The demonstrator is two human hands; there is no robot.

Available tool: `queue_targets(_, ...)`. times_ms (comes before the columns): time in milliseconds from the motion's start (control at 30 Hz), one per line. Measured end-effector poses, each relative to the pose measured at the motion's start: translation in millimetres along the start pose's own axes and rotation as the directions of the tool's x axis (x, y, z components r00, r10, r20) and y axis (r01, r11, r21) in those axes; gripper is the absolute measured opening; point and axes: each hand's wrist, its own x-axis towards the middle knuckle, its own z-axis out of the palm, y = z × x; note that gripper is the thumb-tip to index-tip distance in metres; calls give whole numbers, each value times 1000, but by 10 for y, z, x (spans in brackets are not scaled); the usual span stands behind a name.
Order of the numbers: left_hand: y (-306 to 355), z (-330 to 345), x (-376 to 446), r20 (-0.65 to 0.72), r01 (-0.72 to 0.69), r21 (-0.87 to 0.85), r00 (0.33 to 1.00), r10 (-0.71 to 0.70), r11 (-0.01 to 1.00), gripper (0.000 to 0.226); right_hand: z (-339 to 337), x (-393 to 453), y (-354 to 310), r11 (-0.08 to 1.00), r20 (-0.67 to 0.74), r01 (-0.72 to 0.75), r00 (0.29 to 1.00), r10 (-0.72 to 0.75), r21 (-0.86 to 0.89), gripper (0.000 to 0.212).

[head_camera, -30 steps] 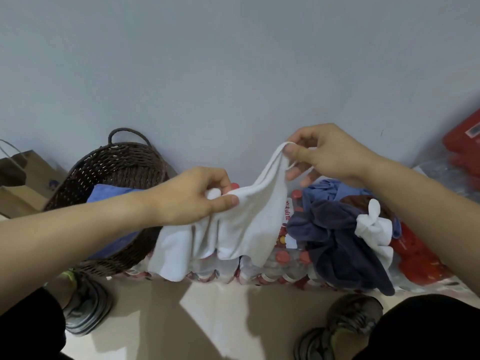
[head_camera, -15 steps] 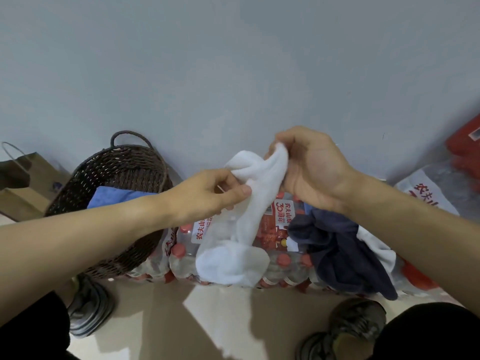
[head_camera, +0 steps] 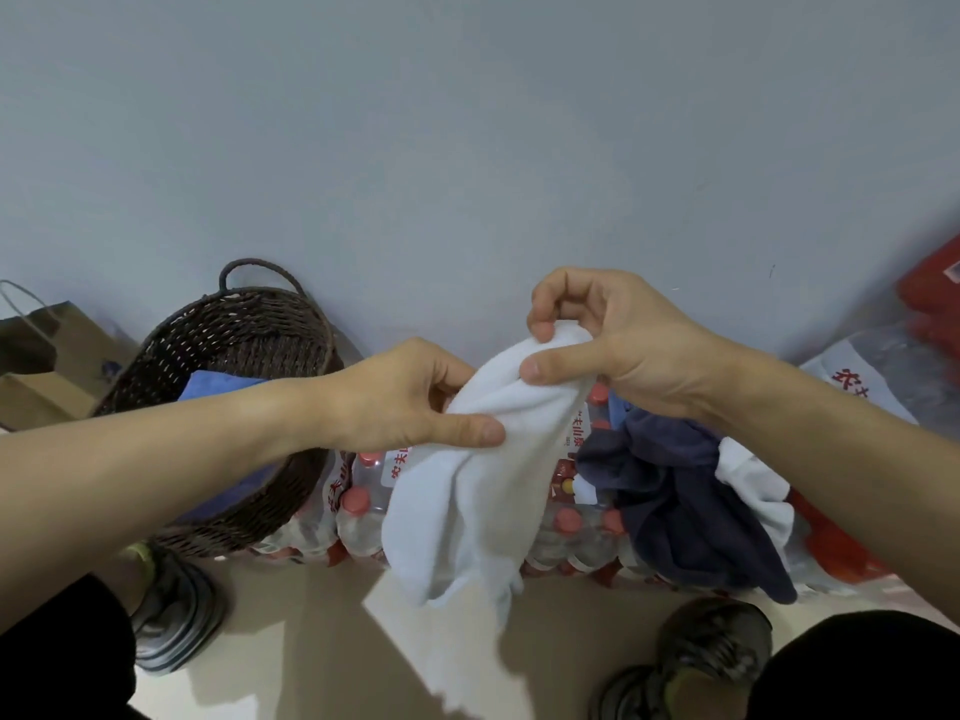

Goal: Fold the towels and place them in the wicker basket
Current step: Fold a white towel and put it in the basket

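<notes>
Both hands have closed in since a moment ago, and the white towel (head_camera: 470, 491) now hangs longer and narrower between them. Left hand (head_camera: 400, 394) pinches the towel's upper edge between thumb and curled fingers; right hand (head_camera: 610, 340) grips the bunched top just beside it, thumb pressed on the cloth. The towel hangs in front of shrink-wrapped packs of water bottles (head_camera: 358, 506). Left of the bottles stands the wicker basket (head_camera: 244, 324), holding a blue towel (head_camera: 218, 381). Right of the white towel, a pile of dark blue towels (head_camera: 675, 491) lies on the bottles, a white one (head_camera: 753, 480) among them.
</notes>
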Motion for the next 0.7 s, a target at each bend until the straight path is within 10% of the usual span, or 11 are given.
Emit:
queue_targets(467, -21, 30, 83, -121, -20, -264, 993, -12, 964, 29, -119, -54, 55, 841, 92, -202, 954, 285, -502, 32)
queue_targets(700, 32, 4, 115, -278, -72, -87, 960, 45, 994, 30, -45, -16, 64, 943, 83, -240, 961, 265, -233, 30)
